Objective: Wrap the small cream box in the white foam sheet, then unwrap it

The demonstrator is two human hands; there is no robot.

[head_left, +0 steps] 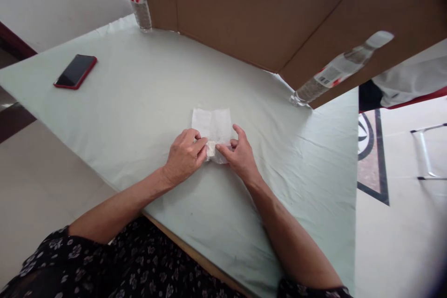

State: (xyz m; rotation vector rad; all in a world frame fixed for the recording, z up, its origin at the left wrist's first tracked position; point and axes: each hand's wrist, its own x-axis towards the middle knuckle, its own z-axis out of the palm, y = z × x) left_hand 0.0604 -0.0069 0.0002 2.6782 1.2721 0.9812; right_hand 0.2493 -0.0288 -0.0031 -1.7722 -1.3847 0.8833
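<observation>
A thin white sheet (213,123), like tissue or a wrapper, lies on the pale green cloth in front of me. On its near part sits a small cream-coloured piece (211,148), too small to identify. My left hand (186,153) has its fingers closed at the left side of the piece and the sheet's edge. From the right, my right hand (240,151) presses its thumb against the piece, with its fingers curled at the sheet's right edge and the index finger raised. The sheet's near edge is lifted and crumpled between the hands.
A cloth-covered table (139,88) carries a red-edged phone (76,71) at the far left. Behind stands a brown cardboard panel (226,9), with one water bottle (138,0) at its left and another (342,70) at its right.
</observation>
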